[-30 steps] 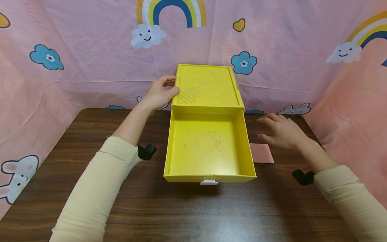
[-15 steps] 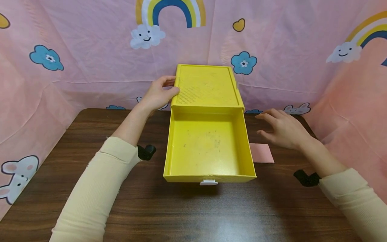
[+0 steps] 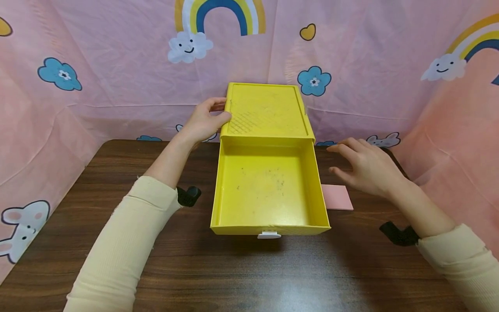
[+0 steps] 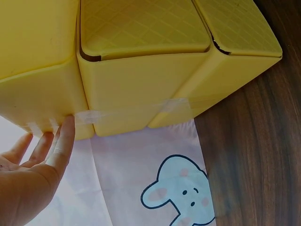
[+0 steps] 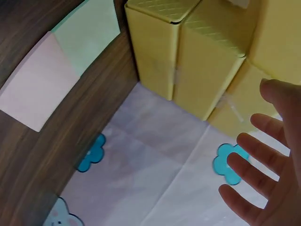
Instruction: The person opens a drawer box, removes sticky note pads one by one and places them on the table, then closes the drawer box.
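Observation:
A yellow drawer cabinet (image 3: 269, 110) stands at the back of the table with its top drawer (image 3: 269, 186) pulled far out, and a white knob on the drawer front. Only dark marks show on the drawer's floor. My left hand (image 3: 204, 121) rests against the cabinet's upper left side, thumb at the top edge; in the left wrist view its fairly straight fingers (image 4: 66, 146) touch the yellow wall. My right hand (image 3: 368, 167) hovers apart from the cabinet's right side, fingers loosely bent, holding nothing. In the right wrist view its fingers (image 5: 254, 179) are spread.
A flat pink sheet (image 3: 337, 197) lies on the dark wooden table (image 3: 175, 268), right of the drawer. Beside it in the right wrist view lies a pale green sheet (image 5: 89, 35). Clear tape (image 4: 176, 104) crosses the stacked units. A pink patterned cloth (image 3: 148, 65) hangs behind.
My right hand has shifted slightly toward the cabinet, its forearm swinging a little to the right. The left hand, cabinet and drawer have stayed in place.

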Action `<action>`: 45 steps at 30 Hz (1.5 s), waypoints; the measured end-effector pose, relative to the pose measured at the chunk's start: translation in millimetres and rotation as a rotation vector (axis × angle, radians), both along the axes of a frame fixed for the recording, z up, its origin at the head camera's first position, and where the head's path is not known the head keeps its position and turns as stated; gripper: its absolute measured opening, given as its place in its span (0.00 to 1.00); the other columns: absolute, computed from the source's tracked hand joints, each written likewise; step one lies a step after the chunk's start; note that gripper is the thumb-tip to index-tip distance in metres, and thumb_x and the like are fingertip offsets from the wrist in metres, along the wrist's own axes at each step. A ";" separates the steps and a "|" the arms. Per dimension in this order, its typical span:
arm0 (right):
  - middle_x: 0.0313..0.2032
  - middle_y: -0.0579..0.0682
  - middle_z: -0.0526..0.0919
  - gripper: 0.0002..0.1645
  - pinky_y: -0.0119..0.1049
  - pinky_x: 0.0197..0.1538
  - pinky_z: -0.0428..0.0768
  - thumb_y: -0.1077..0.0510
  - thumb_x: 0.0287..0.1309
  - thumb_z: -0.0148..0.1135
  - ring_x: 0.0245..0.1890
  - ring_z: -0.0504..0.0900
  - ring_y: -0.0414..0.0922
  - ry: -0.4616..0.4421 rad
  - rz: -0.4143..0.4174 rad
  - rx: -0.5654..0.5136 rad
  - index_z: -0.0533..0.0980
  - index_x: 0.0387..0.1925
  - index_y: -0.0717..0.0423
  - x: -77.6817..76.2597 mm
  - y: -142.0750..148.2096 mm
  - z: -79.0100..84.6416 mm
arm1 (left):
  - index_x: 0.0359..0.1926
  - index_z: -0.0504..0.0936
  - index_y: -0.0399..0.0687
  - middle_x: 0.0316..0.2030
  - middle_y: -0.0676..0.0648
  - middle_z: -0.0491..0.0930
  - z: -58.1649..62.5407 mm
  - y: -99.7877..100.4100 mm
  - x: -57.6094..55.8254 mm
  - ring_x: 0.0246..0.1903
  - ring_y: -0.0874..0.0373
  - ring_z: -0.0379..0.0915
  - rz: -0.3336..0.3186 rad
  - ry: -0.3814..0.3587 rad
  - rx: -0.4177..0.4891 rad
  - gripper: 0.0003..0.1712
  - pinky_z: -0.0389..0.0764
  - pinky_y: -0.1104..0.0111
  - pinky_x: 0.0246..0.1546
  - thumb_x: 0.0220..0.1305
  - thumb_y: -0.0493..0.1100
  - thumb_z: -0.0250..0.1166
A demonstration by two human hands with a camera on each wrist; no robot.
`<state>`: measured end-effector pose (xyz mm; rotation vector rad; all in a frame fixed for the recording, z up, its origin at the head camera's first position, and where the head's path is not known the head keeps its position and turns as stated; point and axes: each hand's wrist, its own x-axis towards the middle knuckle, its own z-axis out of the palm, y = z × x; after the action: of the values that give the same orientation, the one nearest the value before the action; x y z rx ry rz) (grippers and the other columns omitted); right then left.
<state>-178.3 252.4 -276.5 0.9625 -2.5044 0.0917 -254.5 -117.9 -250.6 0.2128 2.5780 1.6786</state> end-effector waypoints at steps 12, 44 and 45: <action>0.41 0.51 0.78 0.25 0.50 0.43 0.76 0.49 0.46 0.65 0.41 0.76 0.54 0.071 0.012 -0.039 0.76 0.47 0.55 17.4 -13.1 16.8 | 0.67 0.60 0.49 0.62 0.46 0.63 0.6 -0.9 0.4 0.52 0.54 0.70 0.001 -0.008 0.003 0.30 0.80 0.66 0.42 0.64 0.44 0.54; 0.41 0.52 0.79 0.24 0.47 0.44 0.75 0.43 0.62 0.50 0.40 0.75 0.52 0.146 0.268 -0.083 0.77 0.48 0.55 72.3 -70.1 39.1 | 0.67 0.60 0.49 0.62 0.46 0.64 0.2 -0.4 0.7 0.52 0.55 0.70 0.001 0.001 -0.010 0.31 0.80 0.64 0.44 0.64 0.44 0.54; 0.41 0.52 0.79 0.25 0.48 0.44 0.75 0.42 0.63 0.47 0.40 0.75 0.52 0.153 0.276 -0.086 0.77 0.48 0.55 74.1 -71.6 39.3 | 0.67 0.60 0.49 0.62 0.46 0.64 0.0 -0.6 0.8 0.52 0.55 0.70 0.001 0.001 -0.010 0.31 0.80 0.64 0.44 0.64 0.44 0.54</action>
<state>-104.2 180.8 -237.3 1.2252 -2.1992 0.2020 -253.7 -118.4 -250.6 0.2117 2.5867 1.6666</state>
